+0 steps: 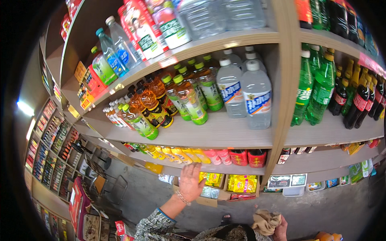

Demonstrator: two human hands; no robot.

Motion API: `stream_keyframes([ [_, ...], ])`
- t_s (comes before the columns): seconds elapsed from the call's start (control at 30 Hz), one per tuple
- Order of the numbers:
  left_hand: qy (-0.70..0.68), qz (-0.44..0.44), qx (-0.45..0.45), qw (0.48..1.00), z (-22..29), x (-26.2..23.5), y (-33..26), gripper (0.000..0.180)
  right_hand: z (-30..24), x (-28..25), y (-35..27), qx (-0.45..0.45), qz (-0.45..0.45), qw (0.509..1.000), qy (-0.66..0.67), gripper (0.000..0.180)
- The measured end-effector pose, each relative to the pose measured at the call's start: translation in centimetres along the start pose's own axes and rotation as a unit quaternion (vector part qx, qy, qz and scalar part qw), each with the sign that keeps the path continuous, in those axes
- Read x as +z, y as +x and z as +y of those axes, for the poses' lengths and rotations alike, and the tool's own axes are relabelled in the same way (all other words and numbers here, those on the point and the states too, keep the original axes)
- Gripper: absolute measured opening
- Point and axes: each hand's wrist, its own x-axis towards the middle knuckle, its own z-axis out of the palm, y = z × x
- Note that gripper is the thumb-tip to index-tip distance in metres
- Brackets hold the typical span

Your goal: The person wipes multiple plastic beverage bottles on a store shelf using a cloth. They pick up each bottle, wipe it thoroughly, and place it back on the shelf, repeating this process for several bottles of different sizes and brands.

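My left hand (pixel 190 184) reaches forward with its fingers stretched out, a beaded bracelet on the wrist. It is nearest to a row of yellow drink bottles (pixel 179 155) on the lower shelf (pixel 257 170); whether the fingertips touch the shelf edge I cannot tell. Low on the right, my right hand (pixel 281 229) is closed round a crumpled tan cloth (pixel 265 221). Beside the yellow bottles stand pink bottles (pixel 223 156) and red drink packs (pixel 256 158). Above, the middle shelf (pixel 229 130) bears green-capped tea bottles (pixel 191 102) and large clear bottles (pixel 257 96).
Open cartons of yellow packets (pixel 242 183) sit on the floor under the shelf. A wooden upright (pixel 286 80) divides the shelving, with green soda bottles (pixel 319 90) and dark cola bottles (pixel 360 104) to its right. Farther left are a chair (pixel 120 185) and stocked wall shelves (pixel 50 154).
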Motion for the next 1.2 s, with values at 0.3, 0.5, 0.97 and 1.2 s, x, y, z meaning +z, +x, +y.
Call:
stream_keyframes([
  [0.3, 0.007, 0.091, 0.004, 0.996, -11.3, -2.6, 1.4, 0.065, -3.9, 12.7, 0.9, -0.082, -0.078, 0.992, -0.051, 0.043],
  [0.5, -0.034, 0.107, 0.043, 0.993, -14.9, -1.8, 5.4, 0.059, -9.6, 20.9, 0.2, -0.235, -0.093, 0.956, -0.148, 0.050],
  [0.97, -0.273, 0.141, 0.015, 0.951, -11.4, 1.7, 14.4, 0.067, -15.7, 37.9, 9.5, -0.488, -0.050, 0.642, -0.589, 0.056],
  [1.2, -0.254, 0.129, -0.066, 0.956, -9.5, 1.2, 17.0, 0.071, -13.2, 39.5, 14.4, -0.437, -0.057, 0.495, -0.749, 0.055],
])
